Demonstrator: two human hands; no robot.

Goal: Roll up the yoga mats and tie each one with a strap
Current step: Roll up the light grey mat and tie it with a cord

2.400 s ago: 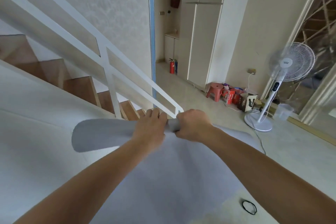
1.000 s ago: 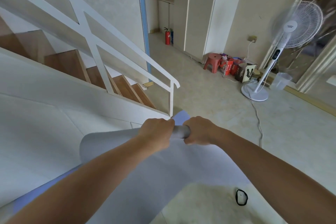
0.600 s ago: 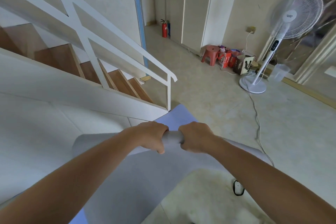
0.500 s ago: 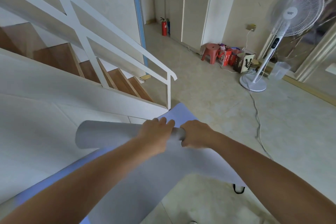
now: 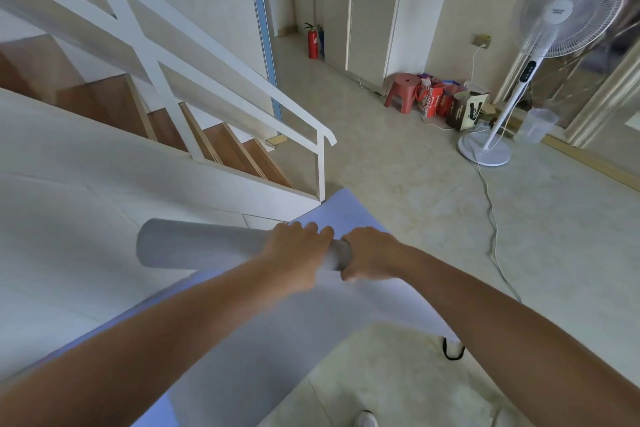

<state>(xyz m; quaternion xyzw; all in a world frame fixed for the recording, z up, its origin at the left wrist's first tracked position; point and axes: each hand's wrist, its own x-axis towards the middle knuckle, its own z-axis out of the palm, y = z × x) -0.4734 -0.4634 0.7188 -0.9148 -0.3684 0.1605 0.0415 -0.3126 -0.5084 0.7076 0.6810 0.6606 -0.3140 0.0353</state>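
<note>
Clamped the left hand (image 5: pixel 298 255) round the rolled yoga mat (image 5: pixel 194 248), the right hand (image 5: pixel 372 253) round its end, just beside; held up above the floor (image 5: pixel 450 236) with the loose part hanging; seemed soft, light, springy; best squeezed near the middle; saw the strap (image 5: pixel 452 352) lying below.

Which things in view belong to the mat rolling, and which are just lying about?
Job:
mat, partly rolled
left hand and right hand, both gripping the roll
strap, lying loose

Lying about:
fan
stool
bags
fire extinguisher
jug
</note>
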